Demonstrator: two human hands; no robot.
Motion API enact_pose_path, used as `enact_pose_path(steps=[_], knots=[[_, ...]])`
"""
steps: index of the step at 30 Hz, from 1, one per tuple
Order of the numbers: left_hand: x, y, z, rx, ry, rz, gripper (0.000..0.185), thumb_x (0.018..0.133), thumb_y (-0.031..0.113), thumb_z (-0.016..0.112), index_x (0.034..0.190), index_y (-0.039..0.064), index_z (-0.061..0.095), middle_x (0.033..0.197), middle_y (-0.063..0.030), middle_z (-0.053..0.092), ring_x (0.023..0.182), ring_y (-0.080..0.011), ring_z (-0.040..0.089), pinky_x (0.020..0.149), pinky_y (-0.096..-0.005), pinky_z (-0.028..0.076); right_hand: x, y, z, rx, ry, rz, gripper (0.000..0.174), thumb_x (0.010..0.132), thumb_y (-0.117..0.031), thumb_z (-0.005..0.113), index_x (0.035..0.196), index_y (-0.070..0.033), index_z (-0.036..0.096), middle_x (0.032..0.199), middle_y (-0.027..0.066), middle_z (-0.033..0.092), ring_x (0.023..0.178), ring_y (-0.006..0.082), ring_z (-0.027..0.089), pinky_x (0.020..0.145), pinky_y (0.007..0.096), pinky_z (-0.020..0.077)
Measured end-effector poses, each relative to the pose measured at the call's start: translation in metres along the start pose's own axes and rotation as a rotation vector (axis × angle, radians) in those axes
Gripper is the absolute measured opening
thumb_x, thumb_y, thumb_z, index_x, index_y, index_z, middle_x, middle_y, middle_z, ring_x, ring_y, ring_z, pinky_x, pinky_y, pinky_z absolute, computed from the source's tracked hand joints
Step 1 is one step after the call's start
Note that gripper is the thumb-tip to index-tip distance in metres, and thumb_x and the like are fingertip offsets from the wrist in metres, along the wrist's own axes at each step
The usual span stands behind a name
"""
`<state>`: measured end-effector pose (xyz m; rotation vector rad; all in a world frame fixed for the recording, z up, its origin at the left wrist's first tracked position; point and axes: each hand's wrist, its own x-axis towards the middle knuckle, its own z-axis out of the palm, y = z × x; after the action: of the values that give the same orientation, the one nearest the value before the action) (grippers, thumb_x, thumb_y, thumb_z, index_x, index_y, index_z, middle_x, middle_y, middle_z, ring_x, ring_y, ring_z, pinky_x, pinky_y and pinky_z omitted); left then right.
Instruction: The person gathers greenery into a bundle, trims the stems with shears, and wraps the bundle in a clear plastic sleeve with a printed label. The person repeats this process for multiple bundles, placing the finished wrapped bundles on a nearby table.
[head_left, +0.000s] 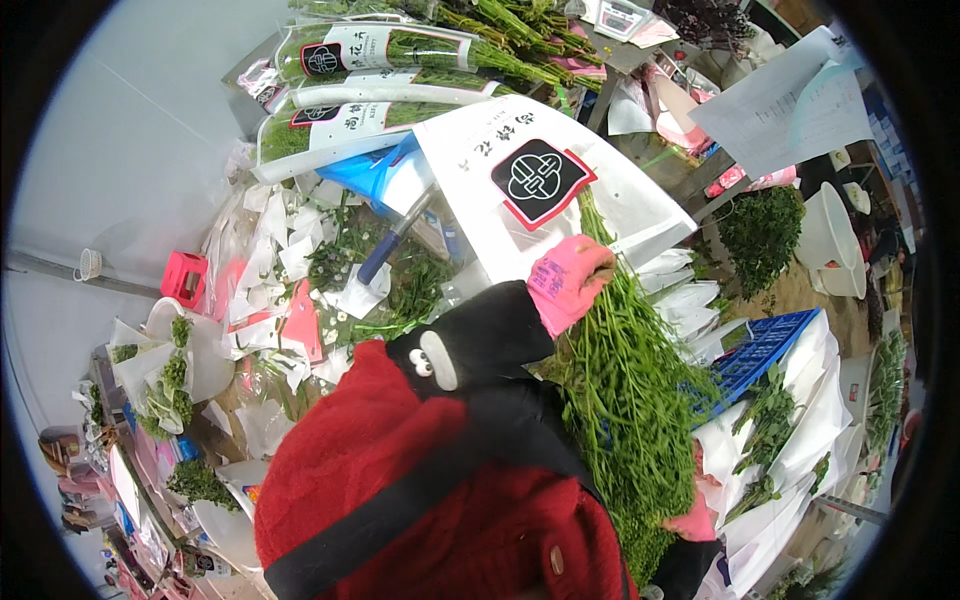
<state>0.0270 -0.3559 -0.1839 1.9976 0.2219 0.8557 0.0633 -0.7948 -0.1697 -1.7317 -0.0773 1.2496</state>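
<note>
My left hand (571, 283), in a pink knit glove, is closed around the stems of a large bunch of leafy green foliage (630, 390). The stem ends lie over a white printed wrapping sheet (480, 180), and the leafy tops hang down beside my red garment. My right hand (691, 519), also in a pink glove, is at the far side of the leafy tops, mostly hidden by them; its grip cannot be made out. Clear and white sleeves of wrapped greenery (442, 49) lie beyond the sheet.
A tool with a blue handle (379, 256) lies among cut leaves and paper scraps at the left. A blue plastic crate (765, 352) and white-wrapped bunches (806, 420) stand at the right. A pink plastic container (184, 280) and white buckets (829, 236) are farther out.
</note>
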Motion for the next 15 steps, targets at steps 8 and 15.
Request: enact_pose_path(steps=[8, 15], knots=[[-0.031, 0.041, 0.028, -0.201, -0.343, 0.093, 0.01, 0.079, 0.007, 0.06, 0.087, 0.005, 0.055, 0.095, -0.011, 0.054, 0.086, -0.0278, 0.057, 0.076, -0.0353, 0.047, 0.025, 0.0, 0.003, -0.006, -0.108, -0.269, 0.099, 0.054, 0.002, 0.079, 0.14, -0.001, 0.031, 0.128, 0.0099, 0.049, 0.114, 0.0201, 0.051, 0.096, 0.0343, 0.0434], [-0.034, 0.064, 0.035, -0.113, -0.189, 0.077, 0.012, 0.076, 0.01, 0.062, 0.086, 0.006, 0.057, 0.095, -0.0095, 0.056, 0.087, -0.0285, 0.058, 0.073, -0.0375, 0.048, 0.084, -0.039, 0.044, -0.093, -0.043, -0.435, 0.089, 0.063, -0.003, 0.079, 0.138, 0.0, 0.031, 0.125, 0.011, 0.051, 0.113, 0.0188, 0.051, 0.092, 0.0303, 0.0456]])
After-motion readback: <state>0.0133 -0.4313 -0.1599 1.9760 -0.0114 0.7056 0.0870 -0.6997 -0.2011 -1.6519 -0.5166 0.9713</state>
